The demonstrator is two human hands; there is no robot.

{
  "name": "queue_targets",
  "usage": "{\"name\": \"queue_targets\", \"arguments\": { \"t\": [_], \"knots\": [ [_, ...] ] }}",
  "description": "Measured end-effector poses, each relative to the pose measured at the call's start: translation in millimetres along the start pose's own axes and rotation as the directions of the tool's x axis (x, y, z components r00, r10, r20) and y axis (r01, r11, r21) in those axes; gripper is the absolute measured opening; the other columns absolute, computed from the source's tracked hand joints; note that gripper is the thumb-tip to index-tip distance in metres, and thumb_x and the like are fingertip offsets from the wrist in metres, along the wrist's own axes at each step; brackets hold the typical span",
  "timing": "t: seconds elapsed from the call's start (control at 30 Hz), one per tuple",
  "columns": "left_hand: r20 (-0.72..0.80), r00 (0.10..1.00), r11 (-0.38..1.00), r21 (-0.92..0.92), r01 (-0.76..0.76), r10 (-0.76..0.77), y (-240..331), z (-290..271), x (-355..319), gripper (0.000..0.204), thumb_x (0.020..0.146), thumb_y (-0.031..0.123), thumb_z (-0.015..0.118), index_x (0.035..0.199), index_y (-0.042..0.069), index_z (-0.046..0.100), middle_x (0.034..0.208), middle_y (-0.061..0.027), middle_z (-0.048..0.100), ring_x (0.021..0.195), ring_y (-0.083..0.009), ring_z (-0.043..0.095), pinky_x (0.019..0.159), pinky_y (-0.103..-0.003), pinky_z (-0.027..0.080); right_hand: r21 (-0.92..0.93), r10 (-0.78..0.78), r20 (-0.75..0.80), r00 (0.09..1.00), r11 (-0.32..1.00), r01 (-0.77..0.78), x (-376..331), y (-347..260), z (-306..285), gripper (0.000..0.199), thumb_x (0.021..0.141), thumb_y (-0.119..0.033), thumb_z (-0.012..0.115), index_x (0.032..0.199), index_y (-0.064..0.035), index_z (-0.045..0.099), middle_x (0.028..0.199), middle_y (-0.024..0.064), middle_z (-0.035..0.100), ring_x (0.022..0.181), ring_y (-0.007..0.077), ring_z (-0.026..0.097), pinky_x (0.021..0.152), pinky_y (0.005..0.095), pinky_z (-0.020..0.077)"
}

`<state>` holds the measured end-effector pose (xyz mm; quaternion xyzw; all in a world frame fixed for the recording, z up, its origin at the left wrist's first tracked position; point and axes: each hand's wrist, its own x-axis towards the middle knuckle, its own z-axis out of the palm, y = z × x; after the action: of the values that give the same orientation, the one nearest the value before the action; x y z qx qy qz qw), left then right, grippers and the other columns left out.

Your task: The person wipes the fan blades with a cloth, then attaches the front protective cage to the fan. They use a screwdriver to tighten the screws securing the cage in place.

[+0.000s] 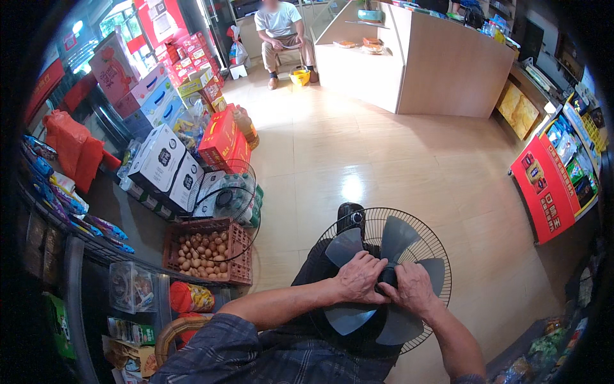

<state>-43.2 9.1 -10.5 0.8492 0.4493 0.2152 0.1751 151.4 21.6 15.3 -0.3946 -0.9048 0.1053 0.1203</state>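
An electric fan stands in front of me with its face turned up. Its round black wire back guard [447, 253] surrounds several grey fan blades [400, 237]. At the dark hub [387, 276] in the middle, my left hand [362, 276] curls its fingers in from the left side, over a blade's root. My right hand [412, 289] grips the same hub from the right, thumb and fingers close around it. The fingers partly hide the hub. Beyond the guard shows the fan's black control box [350, 217]. A loose round front guard [254, 182] leans at the left, over an egg crate.
The brown plastic crate [242, 256] holds eggs. Stacked white cartons [157, 157] and red boxes [219, 137] line the left. Ahead, a person [280, 29] sits near a yellow basket [299, 77] and a wooden counter [448, 64]. A red display rack [543, 189] stands right.
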Motion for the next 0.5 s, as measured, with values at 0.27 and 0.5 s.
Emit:
{"name": "queue_targets", "arguments": {
  "t": [0.27, 0.5],
  "knots": [
    [0.008, 1.000, 1.000, 0.002, -0.031, 0.031, -0.9, -1.2, -2.2, 0.083, 0.064, 0.050, 0.075, 0.118, -0.009, 0.055, 0.108, -0.0233, 0.063, 0.106, -0.0340, 0.060, 0.104, -0.043, 0.037, 0.021, -0.108, 0.062, 0.992, 0.994, 0.106, 2.7, 5.3, -4.3, 0.040, 0.079, -0.036, 0.072, 0.089, -0.0006, 0.057, 0.085, 0.0164, 0.055, 0.082, 0.0331, 0.057, 0.074, 0.0422, 0.0456],
    [0.031, 0.999, 1.000, -0.005, -0.020, 0.020, -0.2, -5.0, 3.3, 0.083, 0.065, 0.051, 0.075, 0.118, -0.009, 0.054, 0.103, -0.0224, 0.062, 0.104, -0.0346, 0.059, 0.103, -0.044, 0.038, -0.038, -0.042, 0.104, 0.994, 0.998, 0.046, 4.6, 2.3, -10.2, 0.045, 0.080, -0.042, 0.070, 0.094, 0.0000, 0.059, 0.087, 0.0169, 0.057, 0.086, 0.0339, 0.058, 0.076, 0.0427, 0.0464]
  ]
}}
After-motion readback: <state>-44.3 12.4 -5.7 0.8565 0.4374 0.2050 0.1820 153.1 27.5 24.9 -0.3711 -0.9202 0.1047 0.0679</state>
